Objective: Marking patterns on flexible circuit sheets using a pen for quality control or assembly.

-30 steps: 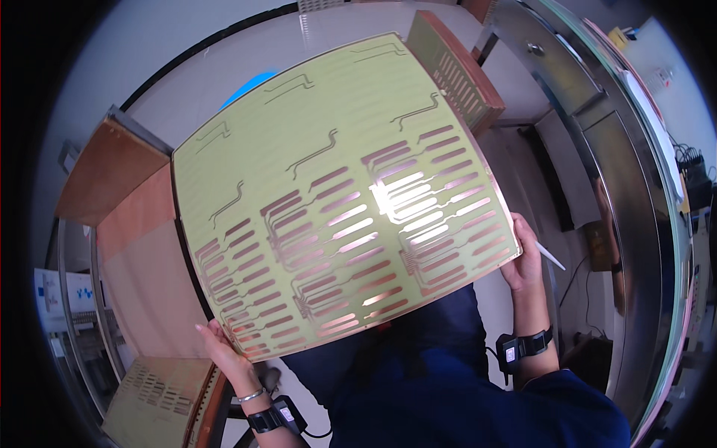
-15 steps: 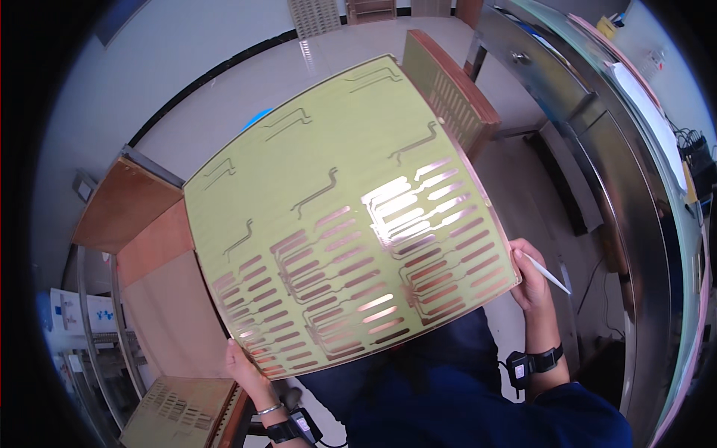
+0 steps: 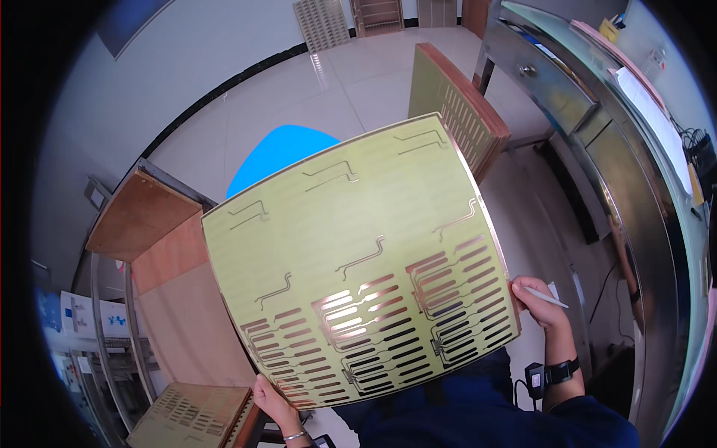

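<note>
A large yellow-green circuit board panel with copper-coloured tracks and rows of bars is held up in front of me, tilted. My left hand pinches its lower left corner. On the lower right edge, my right hand is closed on the same panel. A slim white pen-like stick is also held in that hand, its tip pointing right, away from the panel. The panel hides most of my lap.
More such panels lie stacked at lower left, beside a wooden-boarded rack. Another stack stands upright beyond the panel. A bright blue object shows behind it. Along the right runs a metal desk with papers on top.
The panel has come down and a little to the right, with both hands moving along, and its tilt has changed. More of the blue object behind it now shows.
</note>
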Demonstrator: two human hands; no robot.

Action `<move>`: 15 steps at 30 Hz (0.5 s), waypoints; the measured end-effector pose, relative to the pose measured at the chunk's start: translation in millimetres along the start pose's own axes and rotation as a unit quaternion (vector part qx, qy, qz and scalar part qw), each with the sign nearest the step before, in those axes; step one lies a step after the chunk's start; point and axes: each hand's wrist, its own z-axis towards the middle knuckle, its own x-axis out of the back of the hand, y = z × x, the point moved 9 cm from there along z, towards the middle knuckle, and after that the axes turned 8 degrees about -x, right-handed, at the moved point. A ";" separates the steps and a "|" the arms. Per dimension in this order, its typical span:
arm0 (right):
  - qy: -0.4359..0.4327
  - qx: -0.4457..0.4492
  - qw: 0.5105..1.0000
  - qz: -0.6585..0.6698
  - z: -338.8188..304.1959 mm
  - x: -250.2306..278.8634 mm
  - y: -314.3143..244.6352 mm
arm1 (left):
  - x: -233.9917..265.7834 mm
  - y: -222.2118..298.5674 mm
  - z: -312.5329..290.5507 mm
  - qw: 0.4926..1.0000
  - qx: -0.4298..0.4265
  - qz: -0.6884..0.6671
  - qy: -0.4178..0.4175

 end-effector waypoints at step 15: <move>0.098 0.146 0.983 0.057 42.9 -33.4 -76.6 | 10.7 -5.3 7.0 0.995 -0.021 0.094 -0.023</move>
